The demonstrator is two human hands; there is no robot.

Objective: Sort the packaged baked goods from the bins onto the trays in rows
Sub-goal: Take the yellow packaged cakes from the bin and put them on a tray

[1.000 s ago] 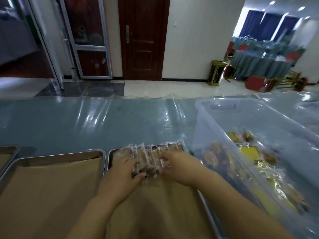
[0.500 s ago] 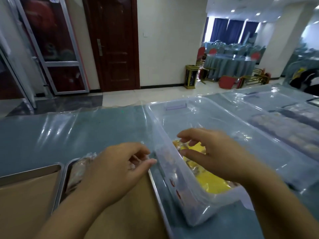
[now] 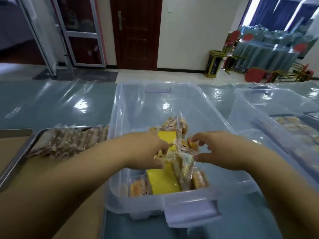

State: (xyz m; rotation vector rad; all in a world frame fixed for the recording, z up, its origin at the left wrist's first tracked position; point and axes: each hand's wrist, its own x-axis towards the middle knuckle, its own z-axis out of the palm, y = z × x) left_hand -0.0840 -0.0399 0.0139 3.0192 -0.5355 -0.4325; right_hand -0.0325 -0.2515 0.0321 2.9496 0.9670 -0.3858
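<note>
Head view: both hands have left the packet row [image 3: 72, 142] on the tray [image 3: 20, 158] at 9 o'clock for the clear bin [image 3: 155, 200] at 6 o'clock, so next pick's underway; left hand [image 3: 146, 150] grips a yellow-backed packet [image 3: 168, 139], right hand [image 3: 222, 150] grip half-curled, contact unclear.

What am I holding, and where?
Left hand and right hand grip a cluster of clear-wrapped baked goods, one at each side, inside the clear plastic bin.
</note>
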